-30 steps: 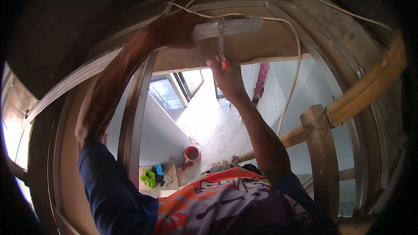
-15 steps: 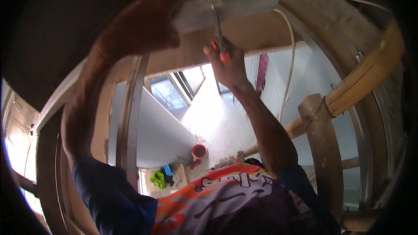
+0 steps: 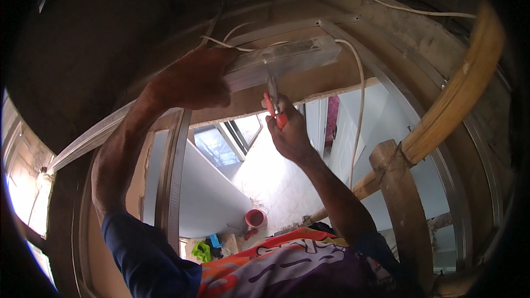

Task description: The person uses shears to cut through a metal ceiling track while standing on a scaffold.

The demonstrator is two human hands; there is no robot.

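A length of thin, silvery metal channel (image 3: 290,60) spans the upper middle of the frame, tilted a little so that its right end sits higher. Its face is dull and greyish, with paler streaks along the lower side, and the right end looks cut off and slightly uneven. The left hand (image 3: 193,80) is closed around its left part, the fingers wrapped over it (they are dark and rather blurred). Just below, the right hand (image 3: 288,132) grips a pair of snips (image 3: 273,91) with red handles, its fingers folded about them. The blades point up across the channel's lower edge — whether they touch the metal, or how far apart they stand, I cannot tell.

Behind the channel lies a brown, rough-edged board (image 3: 248,95), and a white cable (image 3: 361,77) loops down to the right of it. Metal framing strips (image 3: 175,171) run at left of centre and along the right side. A yellowish wooden pole (image 3: 458,91) slants through the right of the frame, meeting a thick upright post (image 3: 402,204).

Through the opening, far below, shows a pale floor (image 3: 268,179), brightly lit — with a red bucket (image 3: 255,226) and a lime-green cloth (image 3: 201,251) at lower centre-left.
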